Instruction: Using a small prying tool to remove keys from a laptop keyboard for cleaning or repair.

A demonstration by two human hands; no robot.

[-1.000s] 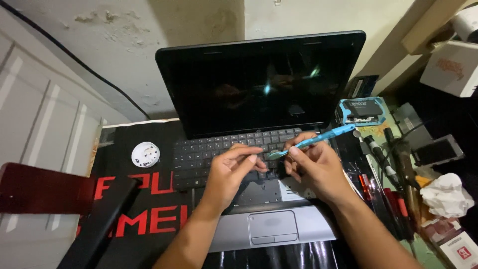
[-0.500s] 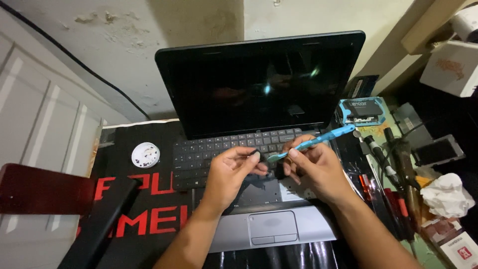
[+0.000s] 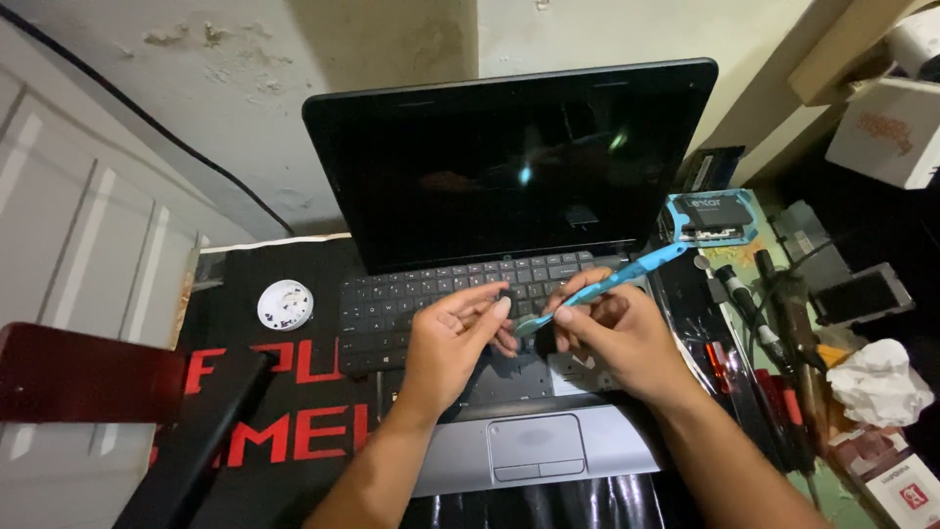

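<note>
An open laptop [image 3: 509,157] with a dark screen sits on a black mat, its black keyboard [image 3: 392,304] below my hands. My left hand [image 3: 450,338] hovers over the middle of the keyboard, thumb and fingers pinched on a small black key cap [image 3: 507,293]. My right hand [image 3: 622,338] holds a blue toothbrush [image 3: 627,272] by its handle, the brush head pointing left and meeting the left fingertips above the keys. The handle end sticks up to the right.
A small round white dish [image 3: 285,304] lies left of the laptop. A blue-framed part [image 3: 710,217], screwdrivers [image 3: 744,294], crumpled tissue [image 3: 881,382] and boxes crowd the right side. A dark red object [image 3: 78,372] stands at lower left.
My left fingers have lifted a little and closed on the key cap near the brush head. The right hand and toothbrush barely moved.
</note>
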